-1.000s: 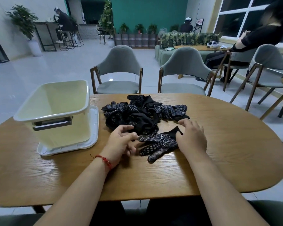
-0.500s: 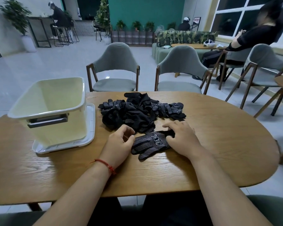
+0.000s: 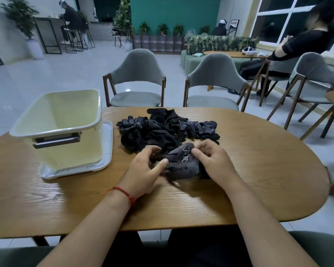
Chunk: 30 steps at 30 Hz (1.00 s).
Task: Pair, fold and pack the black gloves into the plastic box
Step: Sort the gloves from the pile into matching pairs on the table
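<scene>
A dotted black glove bundle was held on the wooden bench between both hands, just in front of the pile of black gloves, which was touched by its far edge. Its left edge was gripped by the curled fingers and thumb of the left hand, on whose wrist a red string bracelet was worn, while its upper right part was pinched by the bent fingers of the right hand. The cream plastic box was seen open to the left of the pile, near it but apart, and was placed on a white lid.
</scene>
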{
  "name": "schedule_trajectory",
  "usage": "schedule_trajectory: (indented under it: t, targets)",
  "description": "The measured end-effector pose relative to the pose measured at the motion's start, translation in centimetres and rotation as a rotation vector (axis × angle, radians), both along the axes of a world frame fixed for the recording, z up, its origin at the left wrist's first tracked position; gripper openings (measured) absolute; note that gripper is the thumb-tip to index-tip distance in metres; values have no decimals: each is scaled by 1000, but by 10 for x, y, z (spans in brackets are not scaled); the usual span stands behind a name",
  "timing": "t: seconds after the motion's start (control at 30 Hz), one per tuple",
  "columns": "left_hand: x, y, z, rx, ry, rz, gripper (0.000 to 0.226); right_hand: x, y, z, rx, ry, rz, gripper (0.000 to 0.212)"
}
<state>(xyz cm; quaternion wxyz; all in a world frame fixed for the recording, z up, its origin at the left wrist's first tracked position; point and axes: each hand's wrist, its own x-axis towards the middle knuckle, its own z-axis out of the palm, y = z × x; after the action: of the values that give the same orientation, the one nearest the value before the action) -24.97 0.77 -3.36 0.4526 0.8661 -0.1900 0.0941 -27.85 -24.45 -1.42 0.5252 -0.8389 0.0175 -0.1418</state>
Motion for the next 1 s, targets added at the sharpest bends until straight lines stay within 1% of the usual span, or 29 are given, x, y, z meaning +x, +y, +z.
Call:
schedule_trajectory:
  t: [0.03,0.07,0.13,0.2,0.27,0.3,0.33,0.4,0.43,0.47,0.5,0.63,0.73,0.77,0.83,0.87,0.9,0.97,1.0]
  targets:
    - [1,0,0,-33,19,16,35,0,-5,0,-2,26,-120,9]
    - [3,1,1,-55,38,32,35,-2,-11,-1,-66,74,-244,12]
    - [4,2,1,-63,60,52,33,-8,-20,-3,-329,194,-450,23]
    - [4,3,0,-33,58,53,31,-15,-23,-9,-553,242,-514,35]
    - [3,2,1,-10,51,51,30,-19,-22,-15,-689,225,-529,40]
    - [3,2,1,-5,49,52,29,-19,-22,-17,-748,150,-518,39]
    - [3,2,1,1,48,55,29,-19,-23,-18,-783,50,-462,39]
    - [3,2,1,10,48,55,29,-16,-25,-18,-753,-121,-206,47]
    - [3,2,2,12,48,53,30,-17,-24,-17,-730,-144,-66,49]
    - [3,3,2,12,48,52,30,-19,-20,-17,-731,-123,32,49]
    - [3,3,2,11,49,52,29,-22,-16,-16,-748,-88,79,47]
    - [3,3,1,1,58,47,26,-33,-9,-6,-865,18,22,31]
    - [4,3,0,-28,54,48,22,-33,-5,8,-956,94,7,33]
    - [4,3,0,-27,53,48,22,-32,-3,11,-958,78,-21,32]
    - [5,2,0,-23,47,53,21,-27,1,9,-917,-21,-95,29]
    - [5,2,1,-22,41,59,20,-24,4,6,-896,-40,-99,32]
    - [4,2,1,-20,34,68,20,-21,7,2,-886,-14,-68,40]
    - [4,3,2,-30,17,89,18,-16,12,-10,-885,135,54,56]
    - [4,3,2,-45,12,104,18,-14,13,-15,-880,220,107,60]
